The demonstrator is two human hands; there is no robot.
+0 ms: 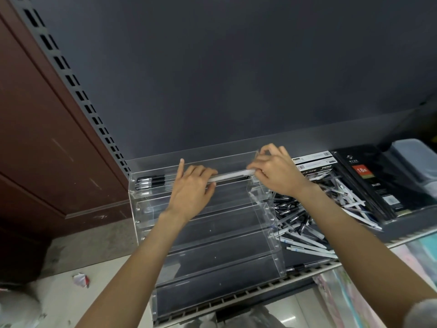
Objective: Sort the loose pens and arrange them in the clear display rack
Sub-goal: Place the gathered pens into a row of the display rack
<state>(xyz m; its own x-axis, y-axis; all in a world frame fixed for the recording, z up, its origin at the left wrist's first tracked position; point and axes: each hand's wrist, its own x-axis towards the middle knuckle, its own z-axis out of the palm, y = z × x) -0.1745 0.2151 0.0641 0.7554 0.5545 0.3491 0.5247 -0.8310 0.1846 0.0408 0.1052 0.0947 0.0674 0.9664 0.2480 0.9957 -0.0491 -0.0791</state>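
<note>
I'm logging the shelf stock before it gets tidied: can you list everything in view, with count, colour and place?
clear display rack: one, transparent, stepped tiers, left part of the shelf
racked pens: a few, black and clear, left end of the top tier
white pen: one, lying along the top tier, held at both ends
loose pens: a pile too tangled to count, black and white, right of the rack
black packs: several, black with a red label, right of the pile
shelf: one, dark grey, under everything
crumpled paper: one, white and red, on the floor
left hand: grips the white pen
right hand: pinches the pen's other end
</note>
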